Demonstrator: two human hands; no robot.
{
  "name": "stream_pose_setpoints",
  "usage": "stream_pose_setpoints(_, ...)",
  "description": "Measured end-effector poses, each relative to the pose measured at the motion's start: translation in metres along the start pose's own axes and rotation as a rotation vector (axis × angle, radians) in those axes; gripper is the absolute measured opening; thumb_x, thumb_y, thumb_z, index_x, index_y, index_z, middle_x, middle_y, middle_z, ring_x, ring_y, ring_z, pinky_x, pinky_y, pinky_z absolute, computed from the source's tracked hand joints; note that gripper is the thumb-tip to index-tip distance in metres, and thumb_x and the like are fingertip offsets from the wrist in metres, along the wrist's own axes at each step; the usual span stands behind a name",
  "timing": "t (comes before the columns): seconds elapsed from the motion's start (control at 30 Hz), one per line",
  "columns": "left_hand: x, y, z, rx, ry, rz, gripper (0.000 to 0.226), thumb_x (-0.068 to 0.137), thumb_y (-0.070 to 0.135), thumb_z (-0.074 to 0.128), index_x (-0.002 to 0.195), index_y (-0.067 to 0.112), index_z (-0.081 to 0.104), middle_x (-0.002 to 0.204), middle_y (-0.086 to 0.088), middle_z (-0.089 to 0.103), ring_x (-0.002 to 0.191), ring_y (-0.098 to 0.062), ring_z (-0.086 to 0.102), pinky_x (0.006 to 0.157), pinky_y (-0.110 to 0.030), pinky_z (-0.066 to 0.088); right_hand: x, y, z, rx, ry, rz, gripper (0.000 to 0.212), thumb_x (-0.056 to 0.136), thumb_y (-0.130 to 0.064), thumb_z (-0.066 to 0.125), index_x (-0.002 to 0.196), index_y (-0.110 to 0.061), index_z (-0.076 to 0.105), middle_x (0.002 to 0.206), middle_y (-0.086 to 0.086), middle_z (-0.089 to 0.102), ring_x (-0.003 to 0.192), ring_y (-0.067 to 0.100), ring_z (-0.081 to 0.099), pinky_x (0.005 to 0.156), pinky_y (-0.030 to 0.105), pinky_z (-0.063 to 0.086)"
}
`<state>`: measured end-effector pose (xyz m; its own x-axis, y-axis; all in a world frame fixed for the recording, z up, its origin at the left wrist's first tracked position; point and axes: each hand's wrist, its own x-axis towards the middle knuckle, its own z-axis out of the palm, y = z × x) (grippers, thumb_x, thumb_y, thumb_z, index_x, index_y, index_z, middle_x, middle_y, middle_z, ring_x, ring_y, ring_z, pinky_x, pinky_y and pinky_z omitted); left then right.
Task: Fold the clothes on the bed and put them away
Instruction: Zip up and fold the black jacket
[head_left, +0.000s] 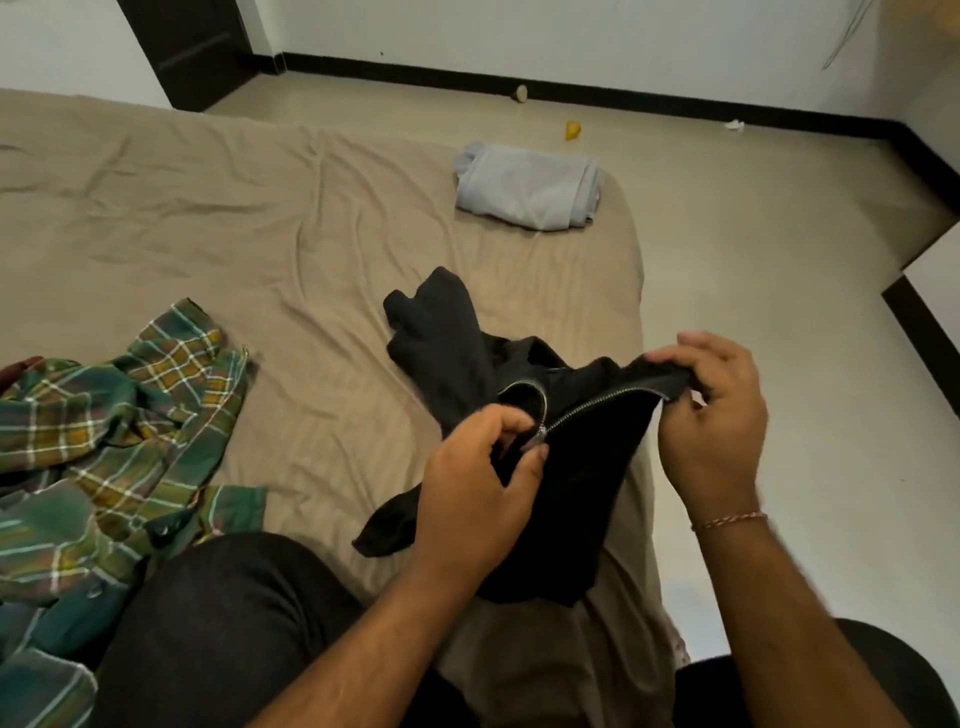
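We judge one done: a grey bundle (527, 187) lies folded, far on the bed (208, 218). Left hand (480, 483) pinches the zip, right hand (711, 410) grips the black jacket (582, 467) near us; plaid shirt (104, 441) waits, left.

**Where things are lying on and around the bed**

The bed (208, 208) is filling the left and middle of the view, with the floor (779, 312) lying to its right and behind it. A folded garment (524, 187) is sitting on the far right corner of the bed. A zippered garment (571, 457) is lying near the right edge, nearer the person, with both hands on it. A checked shirt (114, 441) is lying at the near left. Two small objects, perhaps litter, are lying on the floor behind the bed.
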<state>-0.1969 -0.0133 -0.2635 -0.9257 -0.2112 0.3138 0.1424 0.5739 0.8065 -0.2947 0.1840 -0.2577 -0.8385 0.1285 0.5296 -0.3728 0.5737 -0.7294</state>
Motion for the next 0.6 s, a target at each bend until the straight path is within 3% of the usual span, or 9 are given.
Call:
stream_pose_setpoints(0.07,0.003,-0.016,0.014,0.156,-0.224,-0.193,0.018,0.088,0.037,0.078,0.084,0.033,0.061,0.072,0.016,0.062,0.071,-0.002,0.06,0.063,-0.02,0.041,-0.004,0.018,-0.002,-0.099,-0.155,0.104,0.052,0.082,0.013,0.051,0.098,-0.031,0.072,0.119,-0.002,0.06,0.112,0.006,0.057,0.101,0.021,0.045)
stream_pose_setpoints(0.13,0.008,-0.026,0.02,0.227,-0.3,-0.298,0.03,0.086,0.049,0.077,0.074,0.028,0.058,0.064,0.011,0.062,0.062,-0.003,0.058,0.058,-0.022,0.038,-0.007,0.027,-0.007,-0.105,-0.254,0.212,0.052,0.084,0.013,0.05,0.104,-0.031,0.07,0.121,-0.002,0.06,0.114,0.009,0.056,0.109,0.03,0.045)
stream_pose_setpoints(0.23,0.013,-0.024,0.021,0.139,-0.282,-0.256,0.039,0.086,0.053,0.077,0.066,0.026,0.057,0.062,0.011,0.06,0.062,-0.006,0.059,0.053,-0.015,0.037,-0.01,0.024,-0.015,-0.129,-0.303,0.203,0.048,0.088,0.006,0.057,0.127,-0.021,0.066,0.142,0.003,0.053,0.13,0.011,0.048,0.117,0.036,0.04)
stream_pose_setpoints(0.33,0.006,-0.022,0.021,0.042,-0.227,-0.142,0.014,0.09,0.039,0.078,0.083,0.034,0.067,0.083,0.017,0.066,0.083,-0.001,0.063,0.07,-0.011,0.042,-0.023,0.007,-0.015,-0.191,-0.259,0.073,0.055,0.087,0.001,0.064,0.138,-0.018,0.059,0.155,0.004,0.039,0.143,0.022,0.036,0.114,0.032,0.034)
stream_pose_setpoints(0.4,0.004,-0.021,0.021,-0.04,-0.182,-0.095,0.012,0.091,0.027,0.078,0.097,0.036,0.072,0.094,0.02,0.069,0.095,-0.001,0.066,0.081,-0.012,0.045,-0.03,-0.012,-0.014,-0.165,-0.137,-0.127,0.046,0.085,0.0,0.064,0.129,-0.012,0.066,0.139,0.008,0.051,0.127,0.027,0.047,0.106,0.031,0.039)
stream_pose_setpoints(0.47,0.005,-0.018,0.02,-0.082,-0.13,-0.058,0.015,0.091,0.024,0.079,0.098,0.035,0.073,0.095,0.021,0.071,0.097,-0.002,0.068,0.084,-0.012,0.048,-0.036,-0.028,-0.01,-0.124,-0.128,-0.35,0.031,0.087,-0.004,0.067,0.117,-0.008,0.073,0.117,0.008,0.06,0.107,0.026,0.054,0.096,0.031,0.044)
stream_pose_setpoints(0.53,0.006,-0.017,0.02,-0.073,-0.105,-0.049,0.006,0.091,0.025,0.078,0.094,0.029,0.076,0.092,0.019,0.072,0.092,-0.004,0.069,0.079,-0.016,0.051,-0.041,-0.034,-0.001,-0.065,-0.294,-0.423,0.021,0.091,-0.011,0.068,0.111,-0.011,0.075,0.105,0.001,0.064,0.098,0.018,0.058,0.088,0.03,0.05)
stream_pose_setpoints(0.6,0.005,-0.021,0.022,-0.048,-0.123,-0.078,0.007,0.092,0.021,0.075,0.096,0.026,0.078,0.09,0.017,0.073,0.089,-0.005,0.069,0.077,-0.022,0.054,-0.046,-0.03,0.008,-0.04,-0.477,-0.318,0.024,0.093,-0.025,0.067,0.114,-0.017,0.074,0.105,-0.008,0.063,0.098,0.009,0.059,0.087,0.029,0.054)
